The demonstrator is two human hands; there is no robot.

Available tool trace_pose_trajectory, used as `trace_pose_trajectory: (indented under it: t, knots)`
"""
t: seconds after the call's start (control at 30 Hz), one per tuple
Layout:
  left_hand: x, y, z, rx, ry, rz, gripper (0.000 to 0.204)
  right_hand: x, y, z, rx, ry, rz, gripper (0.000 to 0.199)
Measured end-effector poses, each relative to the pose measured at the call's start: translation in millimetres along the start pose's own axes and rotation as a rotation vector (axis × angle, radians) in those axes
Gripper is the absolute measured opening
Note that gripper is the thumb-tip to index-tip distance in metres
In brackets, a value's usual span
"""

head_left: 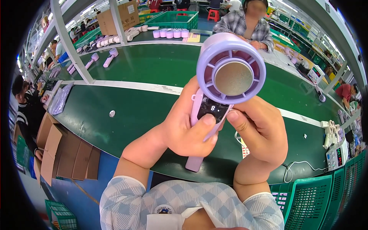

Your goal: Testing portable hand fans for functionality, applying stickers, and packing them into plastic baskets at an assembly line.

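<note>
As both hands (188,134) (264,132) clasp a lilac plastic fan (210,94), round spoked head (261,73), metallic disc (234,78)

Looks like a lilac handheld fan (220,88), held aloft; tilts with its spoked head (233,67) and silver disc (233,79) toward one o'clock, handle end (194,164) toward seven; shows a lit black display (214,109) between.
</note>
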State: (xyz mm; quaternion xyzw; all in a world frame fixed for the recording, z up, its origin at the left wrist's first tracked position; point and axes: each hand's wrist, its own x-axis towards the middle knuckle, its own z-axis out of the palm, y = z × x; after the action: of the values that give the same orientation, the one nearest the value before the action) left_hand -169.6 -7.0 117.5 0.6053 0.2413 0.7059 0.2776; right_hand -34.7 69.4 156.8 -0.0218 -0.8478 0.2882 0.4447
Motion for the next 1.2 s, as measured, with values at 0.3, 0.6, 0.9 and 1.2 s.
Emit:
trace_pose_trajectory:
  t: [0.3,0.6,0.9,1.2]
  knots:
    - [0.1,41.5,-9.6,-0.148,0.346,-0.085,0.052,-3.1,-30.2,0.2,0.065,0.355,0.307,0.002]
    - [-58.6,93.1,-0.8,0.221,0.231,0.668,0.047,-11.3,-39.4,-11.6,0.051,0.633,0.233,0.017]
    - [61.9,-23.5,-105.8,0.483,0.558,-0.276,0.03,-20.0,-30.0,-26.2,-0.056,0.996,0.157,0.027]
    - [80.3,-252.6,-183.2,1.027,0.241,-0.528,0.035,-44.9,-24.5,-64.8,0.308,0.443,-0.272,0.029]
